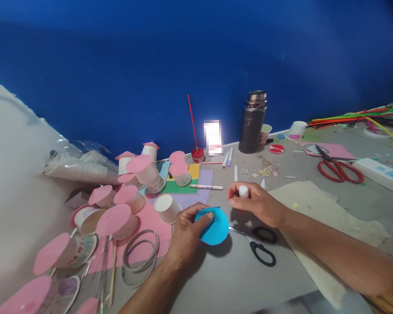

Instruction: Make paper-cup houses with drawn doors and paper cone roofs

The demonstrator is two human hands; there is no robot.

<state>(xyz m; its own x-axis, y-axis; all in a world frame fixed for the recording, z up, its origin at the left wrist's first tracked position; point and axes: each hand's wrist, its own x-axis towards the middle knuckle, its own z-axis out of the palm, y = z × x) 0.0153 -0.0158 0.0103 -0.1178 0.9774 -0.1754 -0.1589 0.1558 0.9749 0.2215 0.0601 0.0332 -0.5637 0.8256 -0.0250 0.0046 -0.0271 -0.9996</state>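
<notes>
My left hand (189, 231) pinches a bright blue paper disc (215, 231) by its upper left edge, thumb on top. To the right, my right hand (257, 200) curls round a small white cylinder (243, 191); only its rounded top shows, so its exact kind is unclear. Black-handled scissors (263, 255) lie on the table between the disc and my right forearm, their blades partly behind the disc. Just left of my left hand is a white paper cup (167, 208). A marker (206, 187) lies across coloured paper sheets (183, 187) beyond my hands.
Paper cups with pink paper tops (114, 219) crowd the left, near rings of tape (140, 257). A dark flask (253, 122) stands at the back. Red-handled scissors (340, 170) and a white power strip (383, 174) lie right. Crumpled cloth-like sheet (327, 218) lies under my right arm.
</notes>
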